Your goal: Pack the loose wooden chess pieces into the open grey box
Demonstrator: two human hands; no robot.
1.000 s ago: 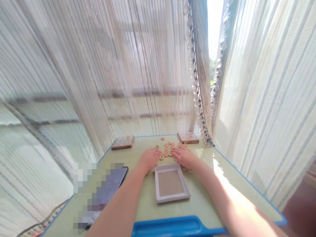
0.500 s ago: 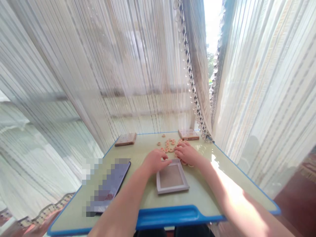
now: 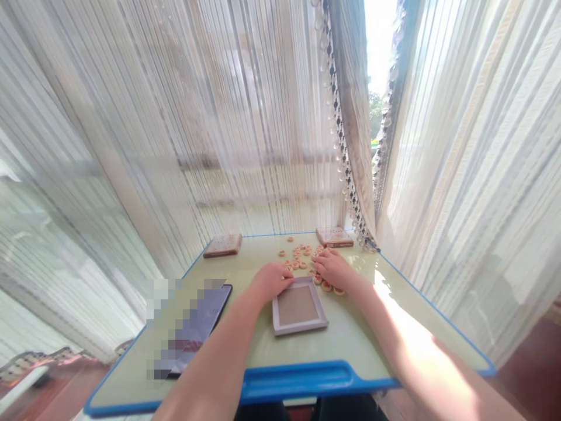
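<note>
Several small round wooden pieces (image 3: 300,256) lie scattered on the far half of a pale green table (image 3: 350,339). In front of them lies a shallow grey box tray (image 3: 298,307), with nothing in it. My left hand (image 3: 270,280) rests at the tray's far left corner, fingers curled against its rim. My right hand (image 3: 333,269) lies over the pieces just beyond the tray's far right corner, fingers bent down onto them. A few pieces (image 3: 332,288) lie beside that wrist.
Two flat wooden boxes (image 3: 223,245) (image 3: 334,236) sit at the far corners. A dark phone (image 3: 199,318) lies left of the tray. A blue raised rim (image 3: 302,381) runs along the near edge. Sheer curtains (image 3: 219,117) hang close round the table.
Both hands have drawn back from the pile of pieces toward the tray's far edge. The camera view has shifted, showing more of the table's near edge.
</note>
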